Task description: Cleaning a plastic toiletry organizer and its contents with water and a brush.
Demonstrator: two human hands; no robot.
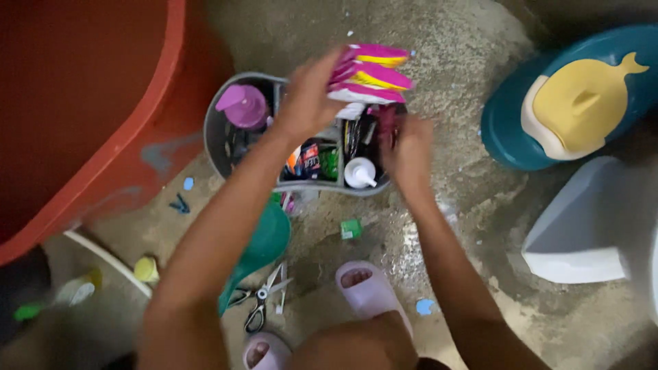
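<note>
1. Packets (370, 74): stack of flat pink-and-yellow glossy sachets, held above the far side of a grey caddy (218, 127), fanned slightly, tilted.
2. Left hand (306, 99): arm stretched forward from lower left, wrist bent, fingers wrapped round the near end of the packets. Closed grip.
3. Right hand (409, 152): arm reaching in from lower right, back of hand up, fingers curled down into the right compartment of the caddy. Motion-blurred; cannot tell whether anything is held or how wide the fingers are.
4. Caddy: grey plastic, rounded corners, divided into compartments, sitting on a rough speckled concrete floor (466, 62).
5. Inside caddy: purple spray-top bottle (242, 105) in the left compartment; white round-capped bottle (360, 173) near the front right; small colourful packs (312, 161) in the middle; dark items behind, too blurred to tell.
6. Floor near feet: scissors (262, 298) with metal blades, lying flat; small green box (351, 229); green plastic scoop-like item (264, 243) partly under the left arm.
7. Lilac rubber slippers (367, 288) on both feet, bottom centre.
8. Surroundings: big red tub (82, 103) at left, smooth plastic; teal seat with yellow whale-shaped insert (582, 103) upper right; pale grey-white plastic piece (582, 233) at right.
</note>
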